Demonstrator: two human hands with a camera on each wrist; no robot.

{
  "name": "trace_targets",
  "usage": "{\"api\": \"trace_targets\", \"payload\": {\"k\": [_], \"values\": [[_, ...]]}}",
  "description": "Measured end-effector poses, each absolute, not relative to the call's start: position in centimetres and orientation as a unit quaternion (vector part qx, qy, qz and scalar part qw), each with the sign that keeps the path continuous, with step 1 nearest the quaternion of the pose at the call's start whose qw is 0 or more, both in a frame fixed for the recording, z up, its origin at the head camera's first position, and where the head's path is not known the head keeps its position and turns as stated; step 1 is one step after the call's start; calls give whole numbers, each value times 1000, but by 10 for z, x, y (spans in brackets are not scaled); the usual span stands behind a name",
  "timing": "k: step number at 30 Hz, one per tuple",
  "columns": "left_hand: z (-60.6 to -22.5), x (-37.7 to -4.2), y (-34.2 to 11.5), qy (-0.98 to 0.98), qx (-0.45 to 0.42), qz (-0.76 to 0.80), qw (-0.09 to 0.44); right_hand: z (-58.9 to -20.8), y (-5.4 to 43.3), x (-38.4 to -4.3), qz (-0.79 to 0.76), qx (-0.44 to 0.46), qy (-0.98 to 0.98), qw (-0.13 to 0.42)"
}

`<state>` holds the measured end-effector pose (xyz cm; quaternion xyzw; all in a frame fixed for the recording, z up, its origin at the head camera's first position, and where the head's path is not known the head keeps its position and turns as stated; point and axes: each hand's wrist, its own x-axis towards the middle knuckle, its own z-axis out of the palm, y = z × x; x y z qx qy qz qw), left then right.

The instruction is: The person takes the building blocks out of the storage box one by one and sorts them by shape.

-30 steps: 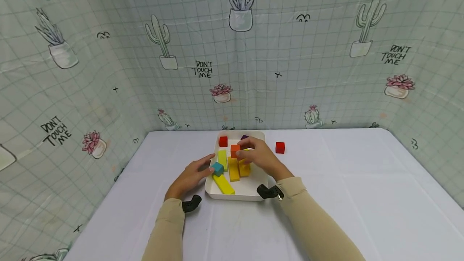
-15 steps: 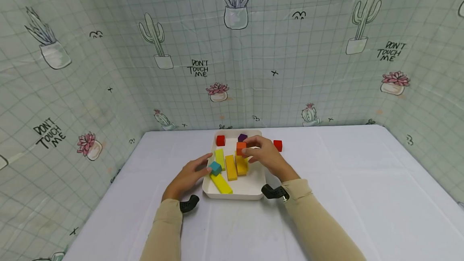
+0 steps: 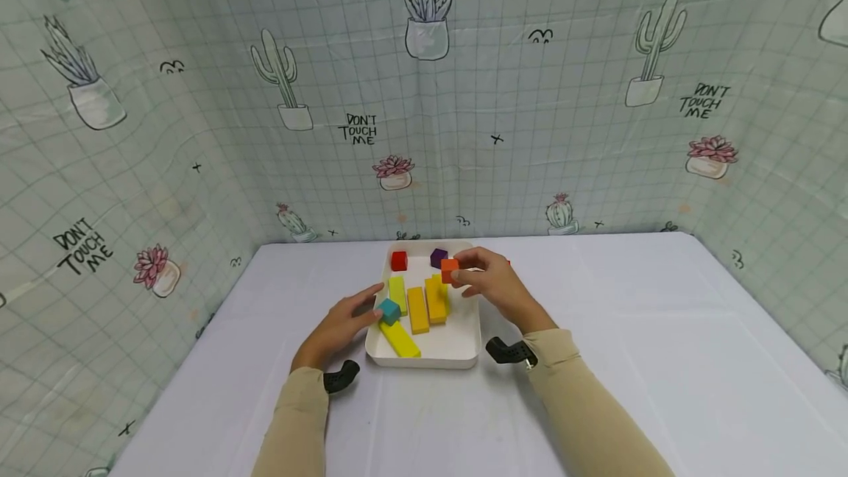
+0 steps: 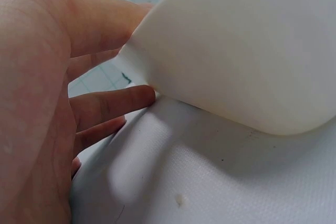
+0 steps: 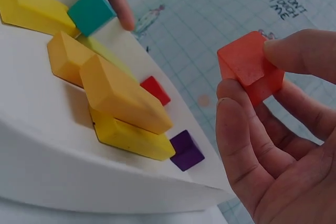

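My right hand [image 3: 497,282] pinches an orange-red cube [image 5: 249,59] between thumb and fingers, lifted above the right side of a white tray [image 3: 424,364]. At the tray's left wall, my left hand [image 3: 339,326] holds the rim, thumb over it and fingers outside, as the left wrist view also shows. Beside that thumb sits a teal cube [image 5: 92,11]. Inside lie a yellow block [image 3: 400,339], a yellow-green block [image 3: 397,294] and an orange-yellow block [image 3: 417,310]. Another orange-yellow block [image 5: 123,95] rests on a yellow block [image 5: 131,135].
A red cube [image 3: 399,261] and a purple cube [image 3: 439,258] lie at the tray's far end. On the white table [image 3: 596,359], another red cube [image 3: 509,263] is mostly hidden behind my right hand. A patterned cloth [image 3: 464,109] hangs behind.
My right hand has moved rightward with the orange-red cube, uncovering the purple cube and stacked blocks while covering the red cube on the table. My left hand stays at the rim.
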<state>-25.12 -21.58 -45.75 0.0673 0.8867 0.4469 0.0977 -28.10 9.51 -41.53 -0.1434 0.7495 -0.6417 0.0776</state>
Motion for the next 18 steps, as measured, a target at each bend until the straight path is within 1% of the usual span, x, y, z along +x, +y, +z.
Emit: {"api": "trace_targets", "payload": {"k": [9,18], "values": [[-454,-250,-216,884,68,452,99,-413,116,-284,-650,-134,746,56],[-457,-249,-217,886,72,449,95,-414,129,-285,-652,-126,746,52]]}}
